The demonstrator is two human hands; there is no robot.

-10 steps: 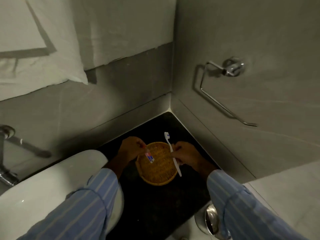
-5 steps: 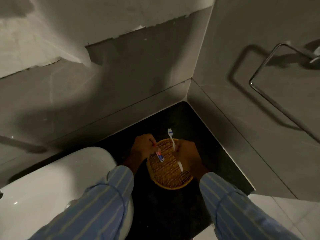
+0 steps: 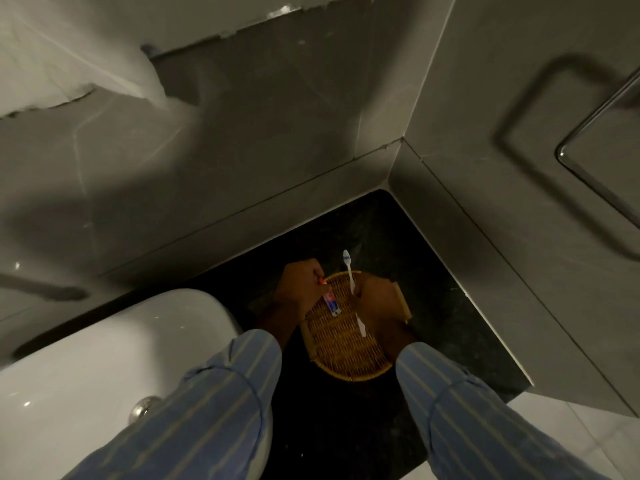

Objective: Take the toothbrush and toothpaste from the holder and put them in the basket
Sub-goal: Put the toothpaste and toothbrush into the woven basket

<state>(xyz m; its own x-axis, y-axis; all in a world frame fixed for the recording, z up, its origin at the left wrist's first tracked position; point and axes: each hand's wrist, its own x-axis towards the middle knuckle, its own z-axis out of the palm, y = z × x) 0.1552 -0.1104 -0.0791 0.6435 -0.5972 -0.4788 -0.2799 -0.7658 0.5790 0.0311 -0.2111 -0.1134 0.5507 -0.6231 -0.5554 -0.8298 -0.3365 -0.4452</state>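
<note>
A round woven basket [image 3: 341,355] sits on the dark countertop in the corner. My left hand [image 3: 300,289] pinches a small red, white and blue toothpaste tube [image 3: 330,300] by its red cap; the tube hangs low over the basket's far half. My right hand [image 3: 376,298] grips a white toothbrush [image 3: 349,271] by the middle of its handle, over the basket. The brush head points away past the far rim, and the handle's tail shows below my fingers. Whether either item touches the weave I cannot tell. The holder is out of view.
A white basin [image 3: 114,358] with a chrome drain [image 3: 143,408] lies left of the basket. Grey tiled walls meet in a corner just behind it. A chrome towel ring [image 3: 588,140] hangs on the right wall. A raised grey ledge [image 3: 485,289] borders the counter on the right.
Both hands have sunk lower over the basket with the tube and brush still held. My view has tilted down and moved closer, so the towel ring has slid toward the right edge.
</note>
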